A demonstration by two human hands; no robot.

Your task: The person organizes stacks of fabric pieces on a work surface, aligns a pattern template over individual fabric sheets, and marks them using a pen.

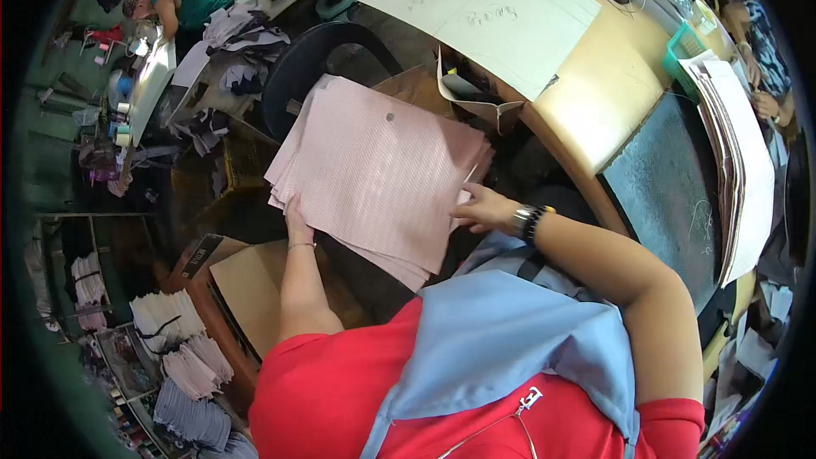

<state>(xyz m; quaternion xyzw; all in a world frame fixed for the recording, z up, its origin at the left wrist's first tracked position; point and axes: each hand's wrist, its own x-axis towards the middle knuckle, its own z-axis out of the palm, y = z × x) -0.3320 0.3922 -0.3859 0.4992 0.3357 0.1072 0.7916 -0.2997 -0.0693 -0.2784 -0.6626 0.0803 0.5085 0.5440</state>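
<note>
A loose stack of pale pink sheets with a fine woven-looking texture lies in front of me, its edges fanned out unevenly. The top sheet carries a small dark round mark near its far edge. My left hand grips the near left edge of the stack, its fingers partly hidden by the sheets. At the right edge, my right hand is closed with thumb and fingers on the sheets' border. What supports the stack underneath is mostly hidden.
Behind the stack stands a black chair. A table holds a large marked white sheet, a dark board and a white-topped stack. An open cardboard box is at left. Another person works at far left.
</note>
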